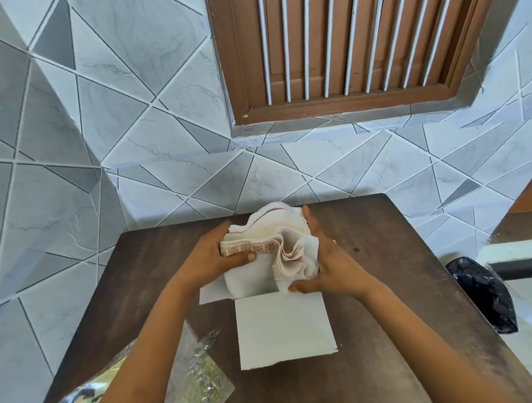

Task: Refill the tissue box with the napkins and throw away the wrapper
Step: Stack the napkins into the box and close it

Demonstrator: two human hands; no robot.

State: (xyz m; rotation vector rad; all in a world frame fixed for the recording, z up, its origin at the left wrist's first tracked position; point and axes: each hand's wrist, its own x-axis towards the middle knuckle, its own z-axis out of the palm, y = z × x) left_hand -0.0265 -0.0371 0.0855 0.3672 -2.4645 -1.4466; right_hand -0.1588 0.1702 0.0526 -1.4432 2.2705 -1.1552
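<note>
A stack of white napkins [274, 241] with a brown patterned border bulges out of the open top of a white tissue box [283, 329] in the middle of the dark wooden table [391, 302]. My left hand [218, 255] grips the stack's left side, thumb over the patterned edge. My right hand [328, 260] clasps the right side, fingers along the far edge and thumb near the box rim. The box's near flap lies open towards me. A clear plastic wrapper [195, 385] with yellow and green print lies at the table's near left, partly under my left forearm.
A black bin bag [482, 293] sits on the floor just off the table's right edge. Grey tiled walls stand behind and to the left of the table. A brown barred window is above.
</note>
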